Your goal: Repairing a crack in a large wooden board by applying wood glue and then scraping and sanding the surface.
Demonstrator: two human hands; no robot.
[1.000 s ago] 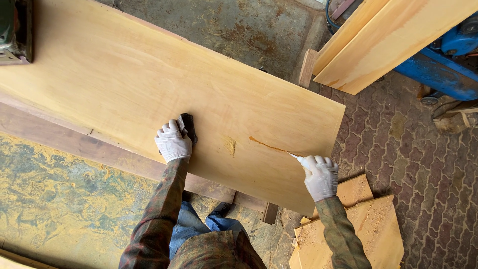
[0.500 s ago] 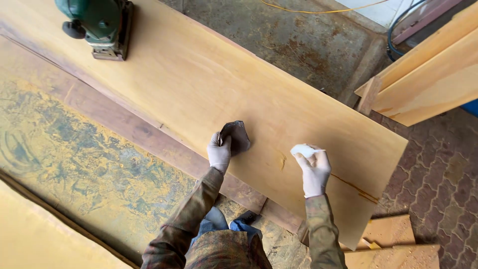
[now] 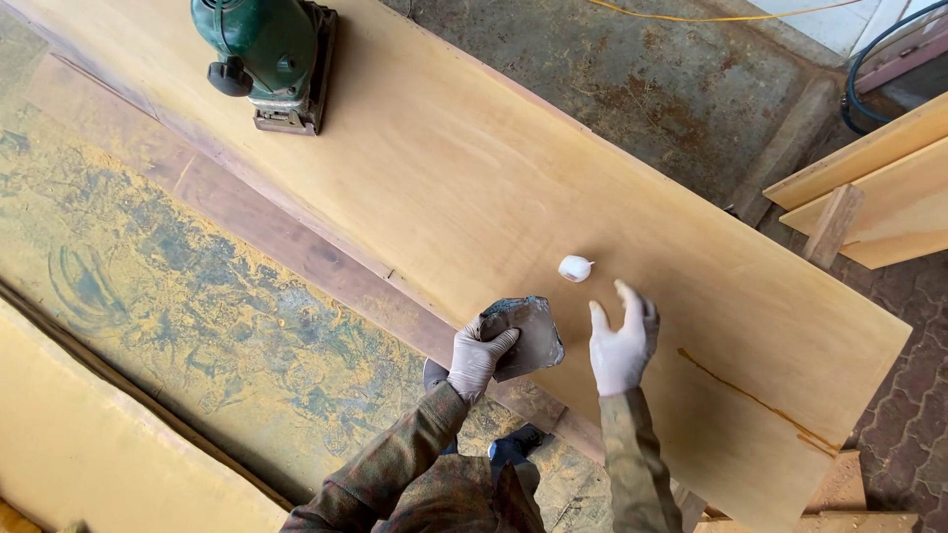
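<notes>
Plywood sheet, sandpaper and a small white piece

Plywood sheet (image 3: 474, 197) fills the middle of the view, lying slantwise over the stained table (image 3: 148, 296), pale and smooth, with a dark streak near its right end. Up at the far edge sits a green power sander (image 3: 269, 54), resting on the sheet, well apart from both hands. Down at the near edge, the gloved left hand (image 3: 477, 357) grips a grey sheet of sandpaper (image 3: 528, 336) against the board. Just beside it, the gloved right hand (image 3: 622, 345) hovers with fingers spread, holding nothing. Near its fingertips, a small white piece (image 3: 574, 267) lies on the sheet.
</notes>
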